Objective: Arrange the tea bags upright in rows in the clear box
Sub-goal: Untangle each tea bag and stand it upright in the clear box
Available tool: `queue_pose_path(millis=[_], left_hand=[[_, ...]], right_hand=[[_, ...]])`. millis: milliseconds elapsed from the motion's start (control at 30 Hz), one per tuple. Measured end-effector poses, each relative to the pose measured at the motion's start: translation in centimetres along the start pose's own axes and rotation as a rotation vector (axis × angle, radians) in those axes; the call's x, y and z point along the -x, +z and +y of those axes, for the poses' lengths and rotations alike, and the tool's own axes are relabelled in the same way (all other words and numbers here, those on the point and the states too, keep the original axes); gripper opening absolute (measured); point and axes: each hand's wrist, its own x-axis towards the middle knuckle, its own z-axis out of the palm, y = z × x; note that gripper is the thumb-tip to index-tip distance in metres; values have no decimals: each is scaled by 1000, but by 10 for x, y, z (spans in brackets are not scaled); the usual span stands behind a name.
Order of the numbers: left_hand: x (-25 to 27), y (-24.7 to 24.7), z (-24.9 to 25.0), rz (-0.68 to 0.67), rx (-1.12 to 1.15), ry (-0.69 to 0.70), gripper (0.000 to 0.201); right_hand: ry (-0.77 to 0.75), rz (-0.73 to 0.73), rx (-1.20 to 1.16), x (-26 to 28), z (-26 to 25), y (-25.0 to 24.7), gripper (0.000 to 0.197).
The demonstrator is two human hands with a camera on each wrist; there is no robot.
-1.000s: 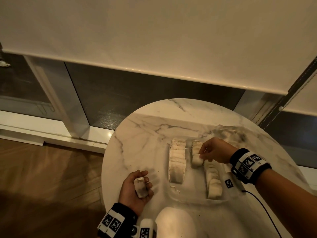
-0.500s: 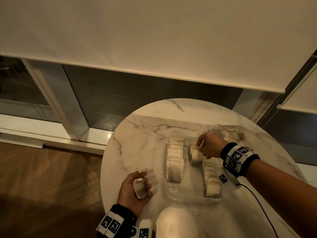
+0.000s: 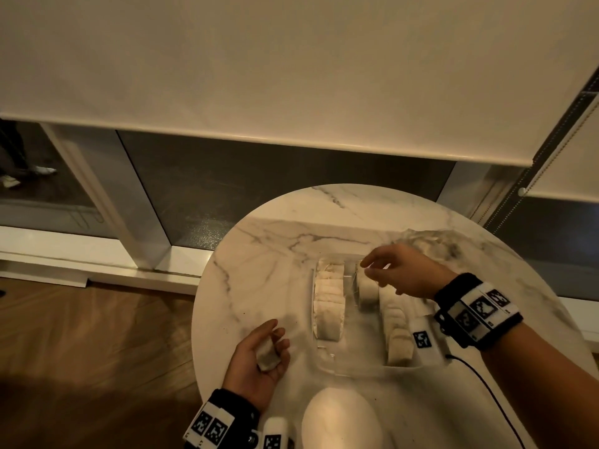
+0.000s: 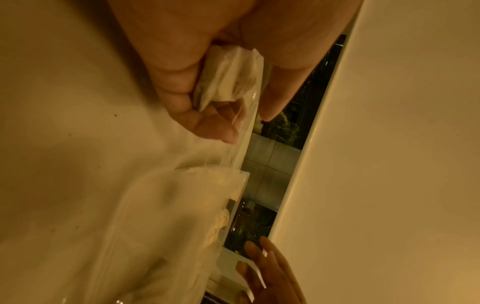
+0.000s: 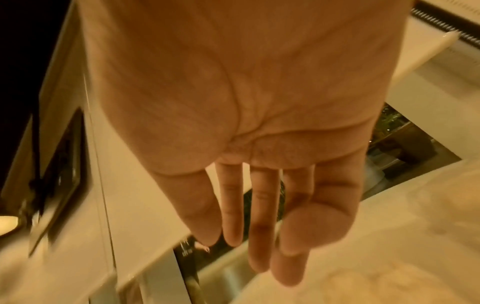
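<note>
Round marble table (image 3: 259,254) before a lowered blind: near left, the left hand (image 3: 256,361) curled around one tea bag (image 3: 267,353); centre, the clear box (image 3: 350,367) held upright tea-bag rows (image 3: 329,303); farther right, the right hand (image 3: 405,270) hovered above them, fingers straight, empty.

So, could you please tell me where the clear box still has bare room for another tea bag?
The clear plastic box is bare in its middle lane's near half, between the left row and right row. The far end, under the open right hand, is crowded.
</note>
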Motion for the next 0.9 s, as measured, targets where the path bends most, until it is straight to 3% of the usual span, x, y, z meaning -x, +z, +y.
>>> queue_pose_path(millis=[167,400,500,767,900], left_hand=[[18,26,2,-184,73,54,35],[51,64,-6,-350,-152,130,41],[60,73,-14,-383,-251,130,48],[67,79,-33,-412,-468,177,49],[68,80,-35,-379,-549,256,38]], right_hand=[[-96,174,-455,58,-19,32,7],[-14,-9,-758,102,-29,96,20],[47,9,-918,106,-33,102,22],[-92,187,-885,110,-26,105,10],[-183,319,-954,113,-24,101,11]])
